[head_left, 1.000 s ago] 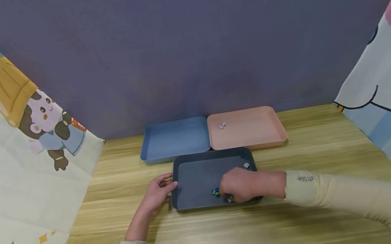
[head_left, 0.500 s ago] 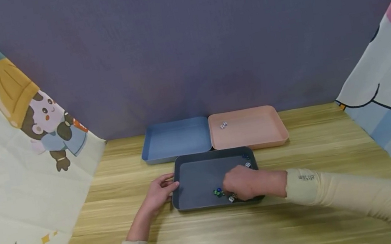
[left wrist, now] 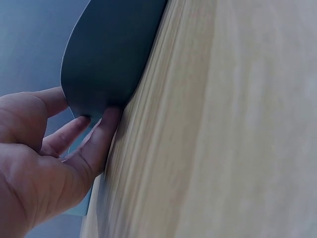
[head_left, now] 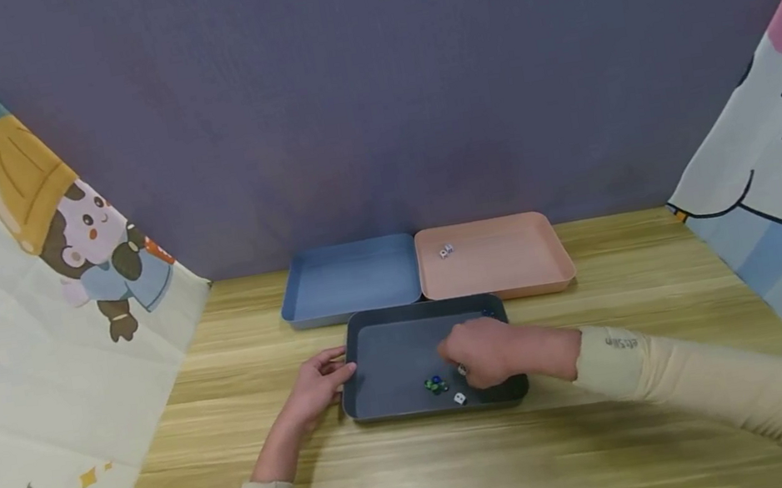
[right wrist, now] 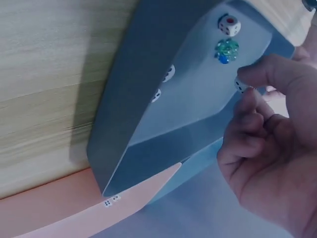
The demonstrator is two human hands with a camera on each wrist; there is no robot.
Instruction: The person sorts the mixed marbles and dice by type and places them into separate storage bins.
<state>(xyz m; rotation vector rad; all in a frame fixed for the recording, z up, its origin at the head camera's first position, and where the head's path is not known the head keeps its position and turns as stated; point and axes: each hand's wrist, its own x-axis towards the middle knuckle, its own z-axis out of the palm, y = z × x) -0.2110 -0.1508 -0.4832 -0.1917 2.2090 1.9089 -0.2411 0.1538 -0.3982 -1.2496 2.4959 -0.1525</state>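
In the right wrist view, my right hand [head_left: 481, 351] pinches a white die [right wrist: 240, 86] between thumb and forefinger, raised over the dark grey tray [head_left: 390, 341]. Below it in that tray lie another white die [head_left: 460, 398] and a small cluster of green and blue beads [head_left: 435, 385]. Two more dice [right wrist: 169, 73] sit by the tray's right wall, partly cut off by its rim. My left hand [head_left: 316, 386] grips the tray's left edge, thumb at the rim and fingers against the outer wall.
Behind the grey tray stand a blue tray [head_left: 354, 279] and, right of it, a pink tray [head_left: 507, 256] with two white dice [head_left: 446, 251]. Dark blue beads [head_left: 488, 313] lie in the grey tray's far right corner. A dark backdrop [head_left: 369, 95] closes off the table's back.
My right hand has lifted the die and moved slightly away from me, uncovering the other die near the tray's front. My left hand stays at the tray edge.
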